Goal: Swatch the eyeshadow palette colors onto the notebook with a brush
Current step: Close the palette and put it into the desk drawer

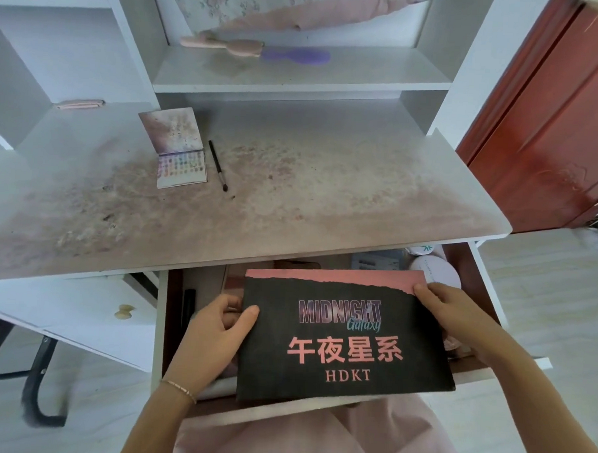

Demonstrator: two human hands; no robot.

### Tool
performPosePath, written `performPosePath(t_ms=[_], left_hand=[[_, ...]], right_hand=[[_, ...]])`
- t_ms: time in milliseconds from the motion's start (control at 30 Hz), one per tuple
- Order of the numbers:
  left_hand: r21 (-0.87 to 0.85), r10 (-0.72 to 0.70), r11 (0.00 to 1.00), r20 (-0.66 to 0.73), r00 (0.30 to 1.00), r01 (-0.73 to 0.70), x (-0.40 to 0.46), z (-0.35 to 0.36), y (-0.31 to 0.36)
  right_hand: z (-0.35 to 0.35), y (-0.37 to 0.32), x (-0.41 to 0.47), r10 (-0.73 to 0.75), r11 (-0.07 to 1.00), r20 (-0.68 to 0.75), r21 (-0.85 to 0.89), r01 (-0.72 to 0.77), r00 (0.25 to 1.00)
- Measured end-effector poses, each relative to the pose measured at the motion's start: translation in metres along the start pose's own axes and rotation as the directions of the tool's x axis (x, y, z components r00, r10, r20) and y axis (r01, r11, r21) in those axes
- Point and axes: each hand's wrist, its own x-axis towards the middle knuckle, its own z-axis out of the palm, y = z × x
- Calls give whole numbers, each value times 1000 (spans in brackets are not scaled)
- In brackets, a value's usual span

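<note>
A black and pink notebook point(347, 334) printed "MIDNIGHT Galaxy" hangs flat over the open drawer point(169, 340). My left hand point(217, 332) grips its left edge, thumb on the cover. My right hand point(455, 308) pinches its top right corner. On the desk, back left, an eyeshadow palette point(180, 168) lies open with its lid propped upright, rows of small colour pans showing. A thin black brush point(218, 166) lies just right of the palette, bristles toward me.
The stained white desk top point(292, 198) spans the middle. Small cosmetics sit at the drawer's back right point(432, 270). A purple brush with pink cloth point(264, 52) lies on the upper shelf. A red-brown door point(549, 117) stands at right.
</note>
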Motion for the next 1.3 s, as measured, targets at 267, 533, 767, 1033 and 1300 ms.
performPosePath(t_ms=[267, 533, 767, 1033, 1300], left_hand=[[155, 3, 988, -10, 1000, -2, 35, 8, 1], [354, 77, 933, -33, 996, -60, 21, 9, -1], [409, 348, 815, 223, 911, -411, -24, 3, 4], [387, 405, 707, 466, 787, -593, -42, 30, -11], [457, 629, 513, 376, 681, -726, -42, 30, -1]], right_hand=[[18, -15, 44, -94, 995, -157, -46, 88, 983], [28, -12, 25, -287, 914, -191, -348, 208, 939], [45, -3, -55, -521, 749, 342, -256, 611, 782], [59, 31, -66, -685, 486, 196, -595, 640, 702], [69, 40, -52, -914, 233, 69, -718, 656, 400]])
